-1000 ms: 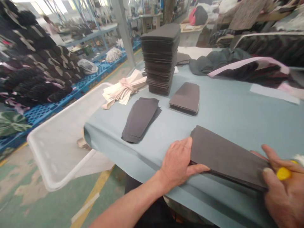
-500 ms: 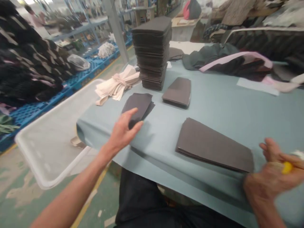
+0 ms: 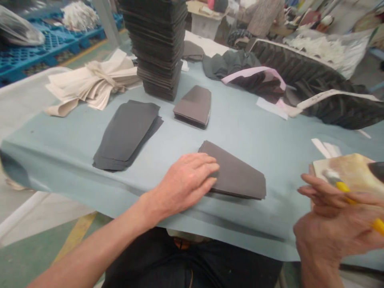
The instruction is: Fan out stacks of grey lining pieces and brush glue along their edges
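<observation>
My left hand (image 3: 187, 180) lies palm down with its fingers stretched over the left end of a stack of dark brown fabric pieces (image 3: 240, 174). In my right hand (image 3: 339, 224) is a slim yellow-handled tool (image 3: 343, 187), its pale tip at a cream-coloured block (image 3: 357, 166); the tip's kind is unclear. A fanned pile of dark grey pieces (image 3: 129, 132) sits to the left. Behind my left hand is a smaller brown stack (image 3: 195, 104).
A tall stack of dark pieces (image 3: 159, 52) rises at the back, beside a tied bundle of cream strips (image 3: 96, 80). Dark fabric with a pink strip (image 3: 255, 74) lies at the far side of the blue-green table (image 3: 285, 148). A blue pallet (image 3: 54, 44) stands beyond.
My left hand has moved right, from the dark grey pile to the brown stack. The view has turned rightward, and the cream block beside my right hand has come into sight.
</observation>
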Motion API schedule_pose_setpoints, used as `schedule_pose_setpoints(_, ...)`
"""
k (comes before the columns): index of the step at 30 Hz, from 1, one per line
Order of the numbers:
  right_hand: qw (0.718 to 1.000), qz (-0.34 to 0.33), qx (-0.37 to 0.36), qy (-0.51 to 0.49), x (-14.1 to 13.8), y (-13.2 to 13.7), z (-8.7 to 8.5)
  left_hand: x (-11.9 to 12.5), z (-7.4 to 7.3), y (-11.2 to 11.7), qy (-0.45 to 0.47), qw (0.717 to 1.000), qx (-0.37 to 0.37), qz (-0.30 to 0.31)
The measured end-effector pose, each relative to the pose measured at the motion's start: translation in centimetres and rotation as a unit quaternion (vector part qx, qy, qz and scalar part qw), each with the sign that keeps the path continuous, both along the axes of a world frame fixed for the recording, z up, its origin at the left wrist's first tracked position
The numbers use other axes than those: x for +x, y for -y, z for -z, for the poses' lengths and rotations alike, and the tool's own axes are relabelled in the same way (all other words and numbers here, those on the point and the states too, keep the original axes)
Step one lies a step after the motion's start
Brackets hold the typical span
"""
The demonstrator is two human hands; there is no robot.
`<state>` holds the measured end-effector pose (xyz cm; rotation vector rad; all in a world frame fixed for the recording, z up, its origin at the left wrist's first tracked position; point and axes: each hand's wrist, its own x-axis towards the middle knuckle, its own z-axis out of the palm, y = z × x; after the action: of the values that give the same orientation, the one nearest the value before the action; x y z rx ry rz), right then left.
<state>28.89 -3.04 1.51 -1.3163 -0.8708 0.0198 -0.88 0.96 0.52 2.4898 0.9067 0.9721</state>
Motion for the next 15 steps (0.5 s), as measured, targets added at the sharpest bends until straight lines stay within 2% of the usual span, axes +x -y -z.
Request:
schedule_pose_setpoints(1, 1.0, -0.021, 0.011, -0.008, -0.4, -0.1, -0.8, 1.3, -0.1, 0.0, -0.012, 1.0, 0.006, 0.012)
schedule_pose_setpoints(3, 0.989, -0.13, -0.049, -0.046, -1.4, -0.4, -2.3, 3.5, -0.2, -0.1, -0.047, 0.999, -0.005, 0.014)
schedule_pose_setpoints(4, 0.977, -0.183, -0.083, -0.069, -1.9, -0.7, -2.8, 4.5, -0.2, -0.1, -0.067, 0.998, -0.016, 0.004)
schedule_pose_setpoints(7, 0.939, -0.287, -0.136, -0.132, -3.7, -2.3, -3.6, 6.4, 0.2, -0.1, -0.124, 0.99, -0.042, -0.044)
schedule_pose_setpoints(11, 0.914, -0.342, -0.167, -0.142, -5.0, -5.7, -3.2, 7.5, 0.8, 0.1, -0.147, 0.984, -0.015, -0.096)
schedule_pose_setpoints(15, 0.901, -0.363, -0.194, -0.134, -4.9, -9.2, -2.6, 7.6, 1.0, 0.4, -0.111, 0.986, -0.012, -0.123)
